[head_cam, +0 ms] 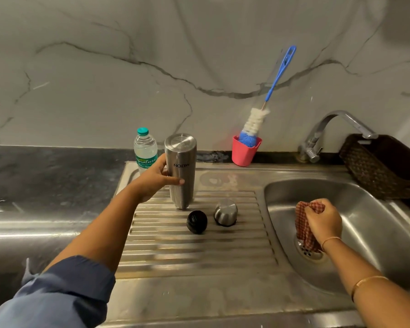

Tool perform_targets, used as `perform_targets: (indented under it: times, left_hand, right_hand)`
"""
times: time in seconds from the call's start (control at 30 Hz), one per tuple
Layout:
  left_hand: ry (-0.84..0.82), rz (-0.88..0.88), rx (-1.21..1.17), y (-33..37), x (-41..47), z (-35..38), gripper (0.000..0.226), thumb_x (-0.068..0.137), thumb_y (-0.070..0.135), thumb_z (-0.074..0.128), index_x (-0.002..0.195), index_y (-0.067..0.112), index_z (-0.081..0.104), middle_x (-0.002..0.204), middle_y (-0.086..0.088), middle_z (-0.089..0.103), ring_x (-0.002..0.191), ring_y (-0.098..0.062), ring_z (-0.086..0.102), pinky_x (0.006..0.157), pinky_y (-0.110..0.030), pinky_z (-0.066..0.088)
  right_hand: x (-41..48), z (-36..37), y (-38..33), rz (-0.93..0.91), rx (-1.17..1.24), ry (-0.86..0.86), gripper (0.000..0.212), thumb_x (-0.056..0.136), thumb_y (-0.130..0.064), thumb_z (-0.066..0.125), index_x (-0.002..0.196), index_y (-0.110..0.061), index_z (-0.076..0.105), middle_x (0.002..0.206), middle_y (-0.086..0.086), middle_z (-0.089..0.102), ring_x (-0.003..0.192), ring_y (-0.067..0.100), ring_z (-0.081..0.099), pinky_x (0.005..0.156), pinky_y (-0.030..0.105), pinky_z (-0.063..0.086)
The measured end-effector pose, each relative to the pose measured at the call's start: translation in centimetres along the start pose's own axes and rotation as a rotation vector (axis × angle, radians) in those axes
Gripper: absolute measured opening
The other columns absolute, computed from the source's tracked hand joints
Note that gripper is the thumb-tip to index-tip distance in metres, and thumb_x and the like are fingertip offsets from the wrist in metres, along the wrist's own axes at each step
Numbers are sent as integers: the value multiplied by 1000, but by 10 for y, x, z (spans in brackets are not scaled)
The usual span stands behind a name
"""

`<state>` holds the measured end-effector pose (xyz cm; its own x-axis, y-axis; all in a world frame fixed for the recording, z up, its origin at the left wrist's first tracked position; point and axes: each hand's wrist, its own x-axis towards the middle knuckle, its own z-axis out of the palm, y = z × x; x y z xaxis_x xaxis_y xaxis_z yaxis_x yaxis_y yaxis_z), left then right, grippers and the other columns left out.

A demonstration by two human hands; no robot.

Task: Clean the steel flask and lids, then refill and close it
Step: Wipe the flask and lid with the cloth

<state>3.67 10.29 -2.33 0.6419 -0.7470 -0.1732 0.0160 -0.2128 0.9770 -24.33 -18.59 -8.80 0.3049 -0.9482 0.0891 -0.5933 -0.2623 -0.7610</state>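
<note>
our left hand wraps the smooth, rigid, likely slippery upturned flask mid-body while our right hand clutches the soft cloth.

lids before flask — on drainboard

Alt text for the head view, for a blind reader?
Left hand grips an upside-down steel flask on the drainboard, by a black lid and steel cap; right hand holds a checked cloth in the sink.

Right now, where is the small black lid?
In the head view, the black lid lies on the ribbed draining board, just left of the steel cap and in front of the inverted flask.
</note>
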Motion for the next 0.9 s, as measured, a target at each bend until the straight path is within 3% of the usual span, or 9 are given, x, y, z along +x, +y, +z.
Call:
perform_targets:
  times: [0.1,0.2,0.4,0.5,0.57,0.67,0.8,0.9]
  left_hand:
    - [22,2,-46,-2,-3,3,69,81,-10,62,129,31,37,115,13,53,117,-15,45,97,-35,37]
    - [33,11,-70,-4,-4,6,74,79,-13,62,134,29,36,133,3,49,132,-23,38,102,-39,34]
    - [63,-33,21,-12,-13,9,97,77,-15,62,150,27,13,154,-6,27,143,-25,20,113,-45,22]
    - [108,-172,75,-23,-19,6,104,76,-13,63,152,25,3,159,-9,14,144,-31,16,114,-47,23]
    - [154,-324,191,-30,-26,11,99,76,-8,67,152,16,9,155,-17,21,140,-35,25,113,-47,28]
    - [121,-531,590,-34,-40,34,84,77,13,76,145,3,27,147,-19,37,133,-35,37,106,-41,34]
    - [53,-477,882,-46,-51,79,81,74,34,79,140,9,37,140,-11,48,127,-29,46,101,-35,39]
    - [188,-345,947,-63,-47,101,95,64,51,81,142,23,34,132,-9,54,119,-31,52,97,-38,46]
  right_hand:
    - [-3,0,1,0,19,-14,8,85,-18,63,91,-14,59,93,11,62,85,28,55,76,30,41]
    - [-3,-1,0,-17,39,-29,6,86,-12,61,92,-12,60,89,9,62,82,25,54,74,29,40]
    - [-1,-4,-1,-71,69,-79,6,87,-10,60,92,-13,61,89,7,62,86,25,56,76,28,41]
    - [-1,-6,-1,-94,71,-82,8,88,-11,60,95,-12,63,90,6,62,86,23,56,76,28,41]
    - [0,-7,-1,-99,62,-77,9,88,-12,59,96,-13,64,89,5,62,86,22,55,74,26,39]
    - [2,-7,2,-95,53,-72,10,88,-12,59,95,-13,66,90,6,64,84,22,55,74,26,39]
    - [7,-7,7,-27,101,-64,13,86,-14,63,97,-13,70,98,10,68,91,28,61,77,27,43]
    - [9,-10,9,9,134,-71,15,84,-17,65,98,-13,71,99,10,69,88,25,61,76,26,43]
